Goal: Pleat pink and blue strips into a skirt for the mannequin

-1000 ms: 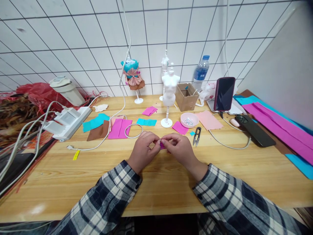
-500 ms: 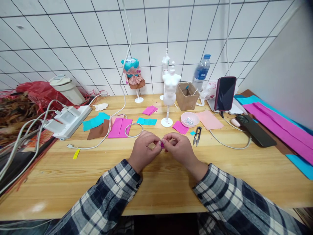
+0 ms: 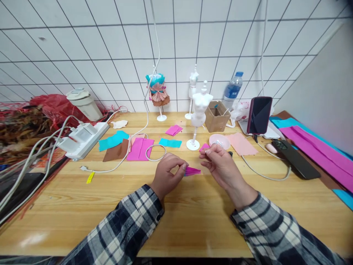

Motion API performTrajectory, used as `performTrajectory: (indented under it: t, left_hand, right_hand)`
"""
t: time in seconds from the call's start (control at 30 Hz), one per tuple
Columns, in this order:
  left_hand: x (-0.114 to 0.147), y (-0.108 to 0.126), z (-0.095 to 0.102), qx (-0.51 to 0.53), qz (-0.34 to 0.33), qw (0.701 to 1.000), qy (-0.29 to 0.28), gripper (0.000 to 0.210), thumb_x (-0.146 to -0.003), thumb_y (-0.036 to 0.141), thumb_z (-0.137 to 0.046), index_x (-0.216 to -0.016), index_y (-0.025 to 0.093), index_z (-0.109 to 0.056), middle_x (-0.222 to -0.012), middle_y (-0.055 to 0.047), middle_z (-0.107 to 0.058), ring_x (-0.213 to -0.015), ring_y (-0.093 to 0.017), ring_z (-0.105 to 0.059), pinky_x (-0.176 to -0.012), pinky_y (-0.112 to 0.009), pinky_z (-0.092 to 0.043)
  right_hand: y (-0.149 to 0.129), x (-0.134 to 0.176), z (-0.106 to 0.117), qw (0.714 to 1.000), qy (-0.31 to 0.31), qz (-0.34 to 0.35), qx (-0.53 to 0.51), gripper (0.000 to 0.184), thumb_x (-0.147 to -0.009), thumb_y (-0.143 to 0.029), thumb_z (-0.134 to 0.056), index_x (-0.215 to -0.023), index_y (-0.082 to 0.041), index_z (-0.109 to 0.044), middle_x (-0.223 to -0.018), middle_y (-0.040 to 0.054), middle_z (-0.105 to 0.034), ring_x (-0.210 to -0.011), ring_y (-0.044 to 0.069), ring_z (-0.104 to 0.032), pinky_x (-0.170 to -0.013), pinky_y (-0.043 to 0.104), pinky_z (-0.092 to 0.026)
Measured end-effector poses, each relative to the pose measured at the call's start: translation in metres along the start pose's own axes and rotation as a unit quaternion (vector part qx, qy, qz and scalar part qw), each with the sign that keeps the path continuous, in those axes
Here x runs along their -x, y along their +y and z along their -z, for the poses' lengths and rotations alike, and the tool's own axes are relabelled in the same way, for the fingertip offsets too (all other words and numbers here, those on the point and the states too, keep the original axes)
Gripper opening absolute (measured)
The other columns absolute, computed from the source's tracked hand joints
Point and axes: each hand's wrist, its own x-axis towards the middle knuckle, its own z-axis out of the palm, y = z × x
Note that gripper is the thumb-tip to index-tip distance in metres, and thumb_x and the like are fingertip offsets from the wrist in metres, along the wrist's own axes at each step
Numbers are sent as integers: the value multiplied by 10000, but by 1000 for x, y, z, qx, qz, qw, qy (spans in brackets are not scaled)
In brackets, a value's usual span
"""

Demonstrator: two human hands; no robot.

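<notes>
My left hand (image 3: 168, 176) pinches a small magenta piece of folded crepe paper (image 3: 193, 171) between thumb and index finger. The paper fans out to the right, with a bluish edge underneath. Apart from it, to the right, my right hand (image 3: 222, 167) has its thumb and index fingertips pressed together; whatever lies between them is too small to make out. Just beyond that hand are a pink bowl (image 3: 224, 142) of small shiny bits and a magenta paper square (image 3: 203, 147), partly covered. A bare white mini dress form (image 3: 199, 110) stands upright beyond both hands.
Paper pieces (image 3: 140, 149) and a white cable loop (image 3: 156, 152) lie left of centre. Behind stand a decorated dress form (image 3: 158, 92), a cardboard box (image 3: 216, 116) and a water bottle (image 3: 233, 88). Phones (image 3: 296, 158) lie right; a power strip (image 3: 85, 141) sits left.
My hands were together over the small magenta paper. The right hand has moved away to the right and towards the bowl; the paper stays in my left hand, now fanned open. The view has shifted slightly.
</notes>
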Motion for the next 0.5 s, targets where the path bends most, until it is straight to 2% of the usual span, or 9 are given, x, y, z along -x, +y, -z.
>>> performTrajectory:
  t: [0.07, 0.13, 0.2, 0.27, 0.33, 0.37, 0.43, 0.5]
  left_hand:
    - [-3, -6, -1, -6, 2, 1000, 5, 172, -898, 213, -557, -760, 206, -660, -735, -15, -705, -734, -166, -601, -733, -333, -460]
    - [-6, -12, -1, -10, 3, 1000, 12, 176, -896, 204, -555, -752, 204, -655, -737, -20, -705, -747, -171, -603, -736, -334, -461]
    - [-8, -16, -2, -13, -5, 1000, 18, 173, -894, 197, -557, -749, 199, -651, -734, -22, -703, -747, -171, -600, -732, -331, -459]
    - [-8, -19, -2, -13, -20, 1000, 15, 166, -893, 197, -561, -754, 195, -651, -733, -23, -702, -737, -169, -599, -729, -331, -456]
    - [-8, -21, -1, -14, -30, 999, 10, 165, -894, 206, -561, -756, 194, -651, -730, -23, -702, -724, -167, -602, -730, -333, -454]
    - [-8, -22, -1, -16, -32, 999, 10, 166, -894, 211, -560, -755, 194, -651, -729, -23, -701, -720, -167, -605, -732, -335, -454]
    - [-8, -24, 0, -20, -33, 999, 12, 170, -897, 219, -556, -757, 196, -650, -727, -25, -702, -717, -169, -609, -733, -336, -452]
    - [-8, -26, 0, -24, -36, 999, 13, 172, -899, 220, -553, -758, 196, -648, -729, -26, -704, -715, -170, -610, -732, -337, -449]
  right_hand:
    - [-18, -14, 3, 996, 29, 77, 32, 333, -616, -330, -827, -706, -212, -529, -738, -22, -705, -619, 101, -656, -518, 186, -555]
    - [-40, -36, 7, 976, 56, 192, 90, 262, -660, -301, -796, -749, -218, -565, -741, -22, -702, -646, 111, -658, -524, 194, -550]
    - [-61, -64, 11, 933, 82, 307, 171, 225, -716, -254, -733, -925, -237, -649, -763, -19, -708, -684, 135, -666, -596, 257, -577]
    - [-78, -97, 17, 873, 135, 364, 294, 178, -782, -243, -630, -926, -206, -729, -837, 32, -735, -664, 152, -658, -633, 312, -574]
    - [-90, -129, 24, 790, 202, 376, 440, 224, -795, -215, -585, -907, -187, -777, -859, 67, -754, -728, 188, -668, -726, 358, -557]
    - [-94, -142, 28, 753, 216, 366, 503, 241, -797, -220, -591, -933, -186, -787, -855, 74, -759, -775, 209, -674, -779, 376, -542]
    - [-97, -164, 35, 703, 226, 321, 593, 252, -796, -269, -630, -978, -207, -794, -872, 79, -769, -810, 239, -679, -810, 393, -519]
    - [-97, -177, 42, 674, 235, 276, 643, 243, -796, -317, -650, -967, -232, -801, -898, 84, -775, -831, 264, -680, -785, 397, -510]
